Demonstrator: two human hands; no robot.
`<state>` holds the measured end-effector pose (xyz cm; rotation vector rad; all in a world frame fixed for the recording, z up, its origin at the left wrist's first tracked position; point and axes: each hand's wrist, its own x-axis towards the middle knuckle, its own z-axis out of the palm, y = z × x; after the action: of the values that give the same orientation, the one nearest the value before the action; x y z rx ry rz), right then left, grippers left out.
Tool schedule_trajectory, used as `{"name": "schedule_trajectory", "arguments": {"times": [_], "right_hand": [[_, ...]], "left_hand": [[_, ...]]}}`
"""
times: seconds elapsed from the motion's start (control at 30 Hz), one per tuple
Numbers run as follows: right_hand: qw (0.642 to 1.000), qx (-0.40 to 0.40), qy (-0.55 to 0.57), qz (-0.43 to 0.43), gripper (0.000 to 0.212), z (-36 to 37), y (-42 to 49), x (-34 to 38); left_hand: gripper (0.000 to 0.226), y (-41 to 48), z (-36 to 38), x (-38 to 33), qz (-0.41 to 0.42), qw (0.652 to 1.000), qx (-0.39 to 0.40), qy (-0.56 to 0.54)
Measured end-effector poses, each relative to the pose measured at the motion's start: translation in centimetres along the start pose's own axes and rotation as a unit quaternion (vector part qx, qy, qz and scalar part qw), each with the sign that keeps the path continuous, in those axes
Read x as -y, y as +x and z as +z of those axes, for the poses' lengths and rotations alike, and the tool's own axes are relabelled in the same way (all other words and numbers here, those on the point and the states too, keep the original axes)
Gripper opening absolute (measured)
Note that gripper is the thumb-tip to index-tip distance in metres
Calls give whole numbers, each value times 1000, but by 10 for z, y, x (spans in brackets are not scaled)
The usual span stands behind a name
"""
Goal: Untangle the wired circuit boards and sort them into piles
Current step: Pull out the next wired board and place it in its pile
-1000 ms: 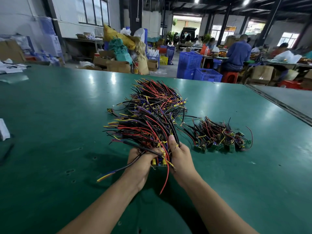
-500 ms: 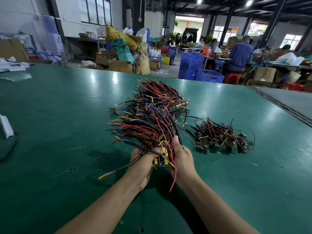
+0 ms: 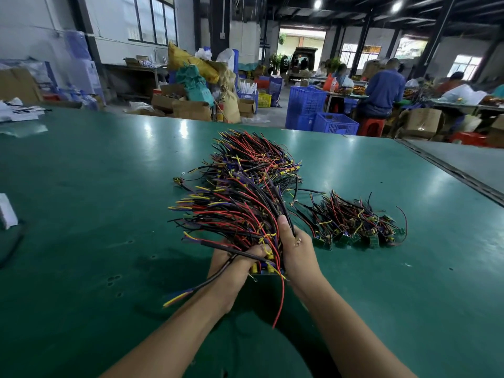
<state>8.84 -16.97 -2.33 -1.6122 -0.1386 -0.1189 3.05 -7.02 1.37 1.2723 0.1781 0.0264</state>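
Green worktable [image 3: 81, 186]: left hand [image 3: 231, 271] and right hand [image 3: 297, 255] both clasp the near end of the tangled bundle [image 3: 240, 208] (boards at its base), wires fanning away. Just right, a smaller pile [image 3: 351, 225] lies apart. Beyond, blue crates [image 3: 335, 124], contents unseen.

Both forearms converge at the bundle [image 3: 240, 214]. Left hand [image 3: 231, 271] grips its base from the left; right hand [image 3: 298, 253] grips its right side, thumb raised.

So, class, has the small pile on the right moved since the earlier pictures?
No. The small pile keeps its place beside the table seam.
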Motion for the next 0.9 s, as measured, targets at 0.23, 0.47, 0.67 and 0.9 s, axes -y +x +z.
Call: {"name": "schedule_trajectory", "arguments": {"times": [0.23,0.47,0.67,0.9], "right_hand": [[993,0,107,52,44,5,-4,6],[970,3,171,172,34,0,-4,-4],[976,-50,169,127,55,-4,-5,8],[961,-69,222,153,47,-8,-7,15]], "left_hand": [[15,14,-26,25,38,996,-31,-75],[41,12,-26,14,17,993,37,-109],[14,28,-37,15,40,994,-92,-39],[16,50,-70,17,65,968,-205,127]]}}
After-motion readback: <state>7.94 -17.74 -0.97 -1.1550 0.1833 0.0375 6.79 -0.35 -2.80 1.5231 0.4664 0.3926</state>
